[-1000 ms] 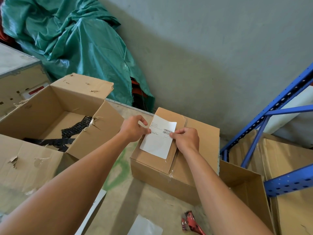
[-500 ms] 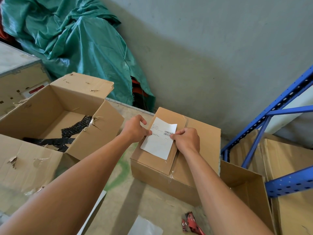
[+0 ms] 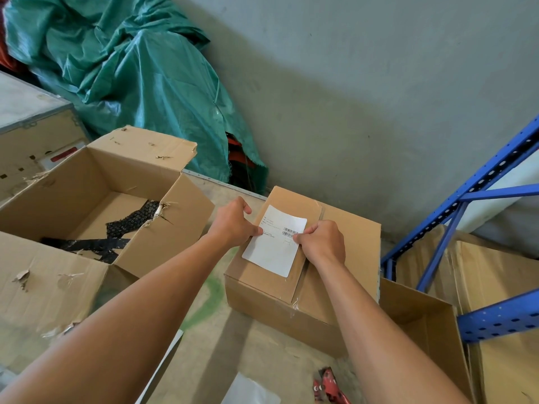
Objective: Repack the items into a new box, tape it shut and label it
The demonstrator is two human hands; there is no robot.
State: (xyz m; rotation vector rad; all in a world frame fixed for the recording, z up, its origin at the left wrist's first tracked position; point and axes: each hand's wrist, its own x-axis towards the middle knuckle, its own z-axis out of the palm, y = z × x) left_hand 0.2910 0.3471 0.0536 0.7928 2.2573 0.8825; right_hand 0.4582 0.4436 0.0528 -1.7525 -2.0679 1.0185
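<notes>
A closed, taped cardboard box [image 3: 347, 284] sits on the table right of centre. A white shipping label [image 3: 274, 249] with a barcode lies on its top left flap. My left hand [image 3: 233, 223] pinches the label's left edge between thumb and fingers. My right hand [image 3: 323, 240] grips the label's right edge near the barcode, fingers curled. To the left stands the old torn cardboard box [image 3: 163, 246], open, with black netting [image 3: 128, 225] in its bottom.
A red tape dispenser [image 3: 329, 386] and a white sheet [image 3: 250, 392] lie near the table's front edge. An open carton [image 3: 423, 330] and flat cardboard stand at the right by a blue rack [image 3: 466, 199]. A green tarp [image 3: 140, 71] lies behind.
The label has settled a little lower and flatter onto the box top. Both hands keep their hold on its edges and have barely moved.
</notes>
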